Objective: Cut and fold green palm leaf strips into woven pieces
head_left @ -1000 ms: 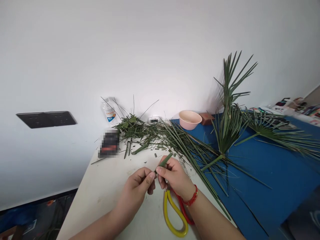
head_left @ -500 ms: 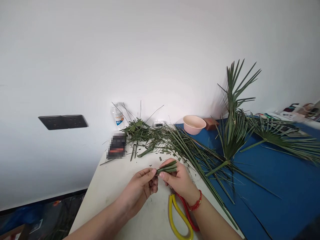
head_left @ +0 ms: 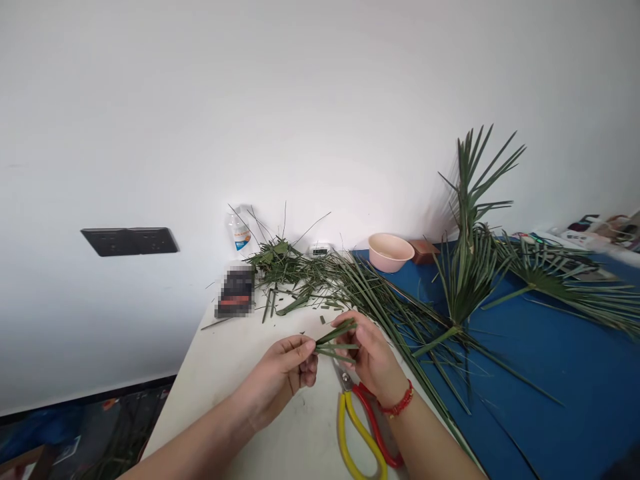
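My left hand (head_left: pixel 290 363) pinches a small bundle of green palm leaf strips (head_left: pixel 336 347) at its base, between thumb and fingers. The strips fan out to the right into several narrow tongues. Around their free ends curl the fingers of my right hand (head_left: pixel 373 350), loosely closed, with the upper strips between them; part of its grip is hidden. A red bracelet circles the right wrist. Below that hand lies a pair of scissors (head_left: pixel 346 381) with one yellow and one red handle, partly under the right forearm.
A pile of leaf scraps (head_left: pixel 285 263) lies along the wall, near a bottle (head_left: pixel 240 230) and a small digital clock (head_left: pixel 319 251). A pink bowl (head_left: pixel 390 252) and brown block (head_left: pixel 424 251) stand behind palm fronds (head_left: pixel 463 293) on a blue mat (head_left: pixel 525 360). A blurred dark item (head_left: pixel 236 291) lies left.
My right hand has loosened and shifted slightly right, off its pinch beside the left thumb. The strips have spread apart. More of the scissors shows; my left hand keeps its pinch.
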`<state>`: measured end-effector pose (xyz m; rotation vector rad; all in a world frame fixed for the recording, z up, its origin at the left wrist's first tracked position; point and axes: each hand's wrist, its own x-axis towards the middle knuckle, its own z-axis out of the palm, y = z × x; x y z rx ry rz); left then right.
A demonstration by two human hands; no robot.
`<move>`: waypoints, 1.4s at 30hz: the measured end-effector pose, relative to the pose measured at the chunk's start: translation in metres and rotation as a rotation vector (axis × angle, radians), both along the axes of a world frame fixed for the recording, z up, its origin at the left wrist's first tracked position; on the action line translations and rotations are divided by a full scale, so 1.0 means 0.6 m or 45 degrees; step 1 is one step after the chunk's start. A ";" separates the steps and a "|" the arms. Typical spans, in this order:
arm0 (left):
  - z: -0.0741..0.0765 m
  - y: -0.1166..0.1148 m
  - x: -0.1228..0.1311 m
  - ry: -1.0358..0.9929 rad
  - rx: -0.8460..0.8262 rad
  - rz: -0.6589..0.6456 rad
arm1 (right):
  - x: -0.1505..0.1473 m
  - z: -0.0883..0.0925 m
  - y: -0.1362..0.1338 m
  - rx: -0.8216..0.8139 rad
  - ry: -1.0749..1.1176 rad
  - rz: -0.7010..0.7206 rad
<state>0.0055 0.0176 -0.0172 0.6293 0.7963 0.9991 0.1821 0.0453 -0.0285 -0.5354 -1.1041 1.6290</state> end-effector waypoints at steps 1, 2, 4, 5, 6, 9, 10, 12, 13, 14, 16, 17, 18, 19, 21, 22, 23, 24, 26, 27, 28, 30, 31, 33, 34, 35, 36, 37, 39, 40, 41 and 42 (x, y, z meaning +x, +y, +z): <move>0.000 0.000 0.000 0.008 0.010 -0.022 | 0.000 0.001 0.000 -0.007 -0.005 -0.004; 0.000 0.000 0.000 0.017 0.021 -0.046 | 0.001 0.001 0.001 -0.015 -0.008 -0.011; 0.000 0.000 0.000 0.038 0.049 -0.091 | 0.000 0.001 0.002 -0.027 -0.011 -0.024; -0.001 0.000 0.000 0.050 0.068 -0.111 | 0.000 0.000 0.003 -0.034 -0.016 -0.029; -0.001 0.001 -0.001 0.061 0.086 -0.129 | -0.001 0.000 0.004 -0.041 -0.025 -0.034; -0.005 0.003 -0.003 0.097 0.117 -0.169 | -0.004 -0.001 0.006 -0.046 -0.063 -0.097; -0.007 0.004 -0.003 0.109 0.121 -0.176 | -0.005 -0.002 0.007 -0.053 -0.078 -0.125; -0.010 0.006 -0.005 0.133 0.133 -0.185 | -0.007 -0.003 0.008 -0.070 -0.101 -0.169; -0.012 0.007 -0.006 0.142 0.136 -0.188 | -0.008 -0.004 0.009 -0.077 -0.113 -0.184; -0.013 0.008 -0.007 0.150 0.133 -0.189 | -0.009 -0.005 0.009 -0.079 -0.128 -0.197; -0.014 0.010 -0.008 0.166 0.120 -0.187 | -0.011 -0.007 0.011 -0.067 -0.152 -0.214; -0.014 0.011 -0.008 0.177 0.108 -0.184 | -0.012 -0.008 0.011 -0.059 -0.157 -0.218; -0.014 0.012 -0.009 0.191 0.096 -0.181 | -0.014 -0.009 0.013 -0.057 -0.157 -0.227; -0.012 0.013 -0.009 0.209 0.086 -0.182 | -0.015 -0.010 0.014 -0.060 -0.152 -0.239; -0.009 0.015 -0.011 0.252 0.067 -0.193 | -0.018 -0.012 0.016 -0.077 -0.142 -0.279; -0.007 0.016 -0.011 0.278 0.058 -0.204 | -0.020 -0.012 0.017 -0.090 -0.144 -0.298; -0.005 0.017 -0.012 0.306 0.051 -0.213 | -0.020 -0.013 0.019 -0.104 -0.148 -0.311; -0.004 0.017 -0.012 0.335 0.046 -0.226 | -0.021 -0.014 0.020 -0.113 -0.151 -0.315; -0.001 0.019 -0.014 0.395 0.045 -0.251 | -0.022 -0.016 0.022 -0.124 -0.181 -0.301; 0.000 0.020 -0.015 0.427 0.048 -0.263 | -0.023 -0.017 0.023 -0.127 -0.214 -0.293; 0.001 0.021 -0.017 0.464 0.048 -0.275 | -0.023 -0.018 0.023 -0.132 -0.245 -0.284; 0.005 0.025 -0.023 0.558 0.051 -0.302 | -0.023 -0.020 0.025 -0.115 -0.377 -0.304; 0.008 0.027 -0.027 0.613 0.061 -0.309 | -0.022 -0.020 0.026 -0.095 -0.461 -0.336; 0.015 0.031 -0.040 0.743 0.098 -0.306 | -0.018 -0.020 0.029 -0.042 -0.624 -0.429; 0.017 0.033 -0.049 0.818 0.123 -0.291 | -0.014 -0.018 0.031 -0.015 -0.710 -0.495; 0.019 0.036 -0.059 0.906 0.148 -0.267 | -0.008 -0.017 0.033 0.007 -0.787 -0.567; 0.019 0.038 -0.071 1.001 0.177 -0.229 | 0.000 -0.015 0.036 0.022 -0.843 -0.634; 0.018 0.041 -0.083 1.103 0.204 -0.184 | 0.010 -0.013 0.039 0.038 -0.910 -0.705; 0.013 0.046 -0.111 1.305 0.258 -0.080 | 0.034 -0.009 0.047 0.055 -1.022 -0.821; 0.009 0.049 -0.126 1.408 0.283 -0.023 | 0.047 -0.008 0.051 0.055 -1.066 -0.863; 0.005 0.051 -0.140 1.521 0.310 0.029 | 0.062 -0.007 0.056 0.052 -1.112 -0.902; 0.000 0.053 -0.153 1.640 0.345 0.070 | 0.076 -0.006 0.060 0.048 -1.159 -0.937</move>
